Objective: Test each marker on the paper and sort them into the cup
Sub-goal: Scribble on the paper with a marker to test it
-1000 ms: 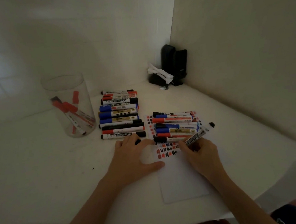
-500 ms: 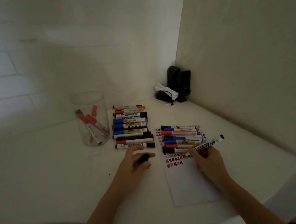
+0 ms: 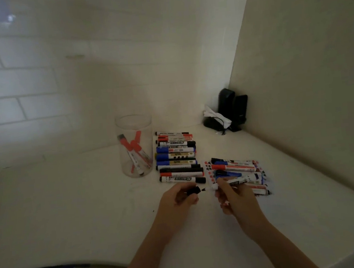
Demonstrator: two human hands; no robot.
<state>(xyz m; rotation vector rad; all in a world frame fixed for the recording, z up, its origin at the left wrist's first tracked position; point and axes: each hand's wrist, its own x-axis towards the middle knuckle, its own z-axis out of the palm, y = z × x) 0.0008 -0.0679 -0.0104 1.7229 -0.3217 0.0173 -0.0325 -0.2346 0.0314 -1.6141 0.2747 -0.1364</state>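
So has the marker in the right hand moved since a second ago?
Yes. The marker has swung leftward off the paper, its tip now pointing at the black cap in the left hand.

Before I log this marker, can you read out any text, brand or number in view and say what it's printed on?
No text reads clearly.
Marker held by the right hand: label print blurred.
Left row of markers: dark label blocks, too small to read.
Paper: red and dark test marks, not legible.
Cap in the left hand: no print visible.
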